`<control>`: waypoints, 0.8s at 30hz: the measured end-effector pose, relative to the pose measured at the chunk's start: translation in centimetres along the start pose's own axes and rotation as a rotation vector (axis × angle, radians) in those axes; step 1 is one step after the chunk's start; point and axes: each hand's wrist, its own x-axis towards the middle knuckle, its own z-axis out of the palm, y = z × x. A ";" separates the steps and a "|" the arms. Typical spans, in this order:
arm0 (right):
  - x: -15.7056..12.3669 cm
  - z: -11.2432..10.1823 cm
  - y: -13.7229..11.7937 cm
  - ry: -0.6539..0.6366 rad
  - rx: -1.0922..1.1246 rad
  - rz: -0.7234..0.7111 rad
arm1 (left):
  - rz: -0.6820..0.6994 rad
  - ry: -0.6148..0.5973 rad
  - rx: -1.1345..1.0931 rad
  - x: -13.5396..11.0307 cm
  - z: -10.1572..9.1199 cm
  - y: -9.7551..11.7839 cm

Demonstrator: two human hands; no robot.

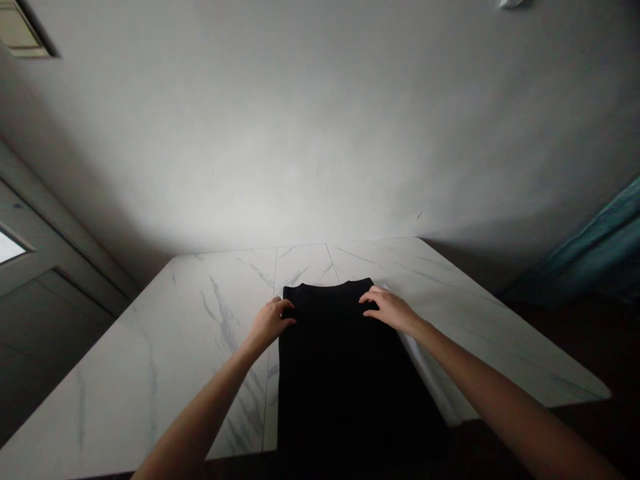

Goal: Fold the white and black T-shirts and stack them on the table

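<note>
A black garment [335,360] lies flat and long on the marble-patterned table [175,347], with its narrower end toward the wall. At its near end it reaches past the table's front edge into shadow. My left hand [273,320] is at the upper left edge, thumb and fingers curled onto the cloth. On the upper right edge, my right hand [390,310] likewise has its fingers bent around the fabric. A strip of white material [433,380] shows along the garment's right side, under my right forearm. Folds in the black cloth are too dark to make out.
A pale wall [300,133] rises behind the table's far edge. To the left is a grey panelled door [55,300]. Blue-green cloth [590,247] hangs at the right, beyond the table's side. A framed panel [23,30] is at the upper left.
</note>
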 end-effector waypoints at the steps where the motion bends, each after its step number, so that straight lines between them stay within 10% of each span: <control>1: 0.1 -0.3 -0.3 -0.016 -0.003 -0.019 | 0.021 0.000 -0.012 0.0 -0.2 0.1; 16: -1.8 -3.7 -4.6 0.490 0.421 -0.087 | 0.252 0.221 -0.731 -4.2 -4.5 3.7; 20: -1.0 -5.8 -4.7 0.586 0.500 -0.109 | 0.269 0.080 -0.837 -4.2 -7.2 3.5; 24: 2.5 -9.8 -6.0 0.310 0.468 -0.274 | 0.304 -0.310 -0.645 -1.6 -11.6 1.5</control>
